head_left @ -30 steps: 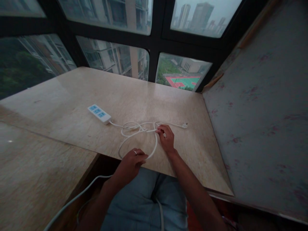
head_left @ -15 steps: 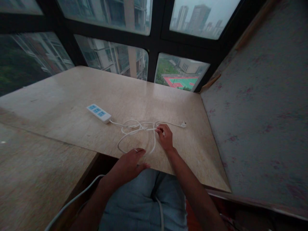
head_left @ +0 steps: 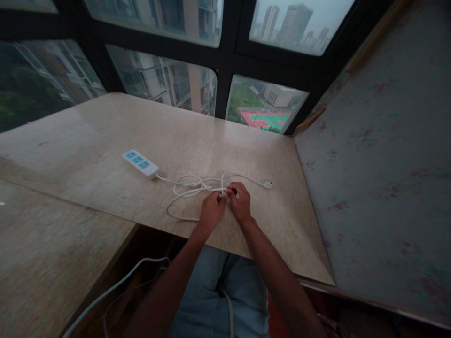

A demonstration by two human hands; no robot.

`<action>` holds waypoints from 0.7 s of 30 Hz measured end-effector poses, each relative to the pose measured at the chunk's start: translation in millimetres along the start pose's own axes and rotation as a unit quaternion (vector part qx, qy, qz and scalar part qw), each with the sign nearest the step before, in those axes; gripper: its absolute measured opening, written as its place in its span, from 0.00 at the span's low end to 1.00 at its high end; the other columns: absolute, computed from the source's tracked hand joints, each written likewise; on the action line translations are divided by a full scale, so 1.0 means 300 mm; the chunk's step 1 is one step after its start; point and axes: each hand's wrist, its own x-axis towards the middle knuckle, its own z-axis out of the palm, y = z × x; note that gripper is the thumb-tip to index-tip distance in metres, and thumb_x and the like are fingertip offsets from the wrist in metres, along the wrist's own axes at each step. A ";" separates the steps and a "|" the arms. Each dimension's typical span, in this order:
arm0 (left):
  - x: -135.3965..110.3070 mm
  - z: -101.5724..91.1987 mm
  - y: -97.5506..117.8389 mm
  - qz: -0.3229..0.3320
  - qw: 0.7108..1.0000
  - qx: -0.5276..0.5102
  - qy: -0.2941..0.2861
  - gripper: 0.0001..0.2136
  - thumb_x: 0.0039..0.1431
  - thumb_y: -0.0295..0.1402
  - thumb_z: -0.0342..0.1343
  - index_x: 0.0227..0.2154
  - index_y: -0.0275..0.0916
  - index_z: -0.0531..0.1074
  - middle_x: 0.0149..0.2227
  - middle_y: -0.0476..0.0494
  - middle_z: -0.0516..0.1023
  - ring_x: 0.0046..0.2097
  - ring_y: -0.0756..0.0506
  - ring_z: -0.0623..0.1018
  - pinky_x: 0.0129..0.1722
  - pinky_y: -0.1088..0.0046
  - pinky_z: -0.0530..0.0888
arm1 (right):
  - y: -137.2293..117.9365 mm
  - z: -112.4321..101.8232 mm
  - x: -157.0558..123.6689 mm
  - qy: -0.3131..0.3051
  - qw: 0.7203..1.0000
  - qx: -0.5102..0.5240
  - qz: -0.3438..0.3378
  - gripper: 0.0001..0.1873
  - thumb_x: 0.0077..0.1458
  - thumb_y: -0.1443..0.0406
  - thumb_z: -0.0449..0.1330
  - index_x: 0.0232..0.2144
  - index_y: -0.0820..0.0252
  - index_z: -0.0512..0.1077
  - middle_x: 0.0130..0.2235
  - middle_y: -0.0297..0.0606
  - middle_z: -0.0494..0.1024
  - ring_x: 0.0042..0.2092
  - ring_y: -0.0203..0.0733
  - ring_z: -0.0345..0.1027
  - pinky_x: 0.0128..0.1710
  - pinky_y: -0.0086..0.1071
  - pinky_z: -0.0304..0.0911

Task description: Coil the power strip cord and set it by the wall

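Note:
A white power strip (head_left: 140, 164) with blue sockets lies on the beige stone counter (head_left: 105, 136). Its white cord (head_left: 183, 190) runs right in loose loops and ends in a plug (head_left: 268, 184). My left hand (head_left: 211, 211) and my right hand (head_left: 240, 202) meet at the middle of the loops, fingers curled and pinched on the cord. Both hands rest close together, just this side of the tangle.
Dark-framed windows (head_left: 225, 61) rise behind the counter. A stained grey wall (head_left: 380, 155) closes the right side. A second white cable (head_left: 116, 286) hangs below the counter's front edge, beside my lap in light jeans (head_left: 214, 300).
My left hand left the counter's front edge and moved up and right to join the right hand at the cord. The near loop has been drawn in and lies smaller.

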 end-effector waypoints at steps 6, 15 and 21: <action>-0.102 -0.080 -0.040 0.022 0.993 -0.090 -0.079 0.11 0.56 0.32 0.51 0.39 0.36 0.75 0.29 0.45 0.78 0.29 0.47 0.77 0.33 0.71 0.74 | -0.005 -0.002 0.010 0.020 1.000 -0.001 0.022 0.10 0.58 0.57 0.58 0.32 0.57 0.72 0.34 0.36 0.74 0.35 0.39 0.67 0.35 0.32 0.64; -0.284 -0.249 -0.123 0.194 0.972 -0.006 -0.133 0.11 0.57 0.26 0.50 0.36 0.41 0.78 0.41 0.40 0.78 0.45 0.46 0.77 0.46 0.68 0.74 | 0.017 -0.001 0.013 0.054 0.998 -0.017 0.041 0.11 0.58 0.57 0.58 0.30 0.58 0.71 0.31 0.35 0.73 0.33 0.38 0.66 0.34 0.31 0.62; -0.335 -0.334 -0.179 0.275 0.947 -0.041 -0.162 0.11 0.60 0.28 0.52 0.35 0.46 0.80 0.41 0.39 0.81 0.53 0.41 0.75 0.52 0.57 0.73 | 0.041 0.002 0.011 0.078 0.993 -0.009 0.087 0.10 0.57 0.57 0.58 0.31 0.58 0.72 0.33 0.36 0.75 0.34 0.39 0.68 0.36 0.32 0.63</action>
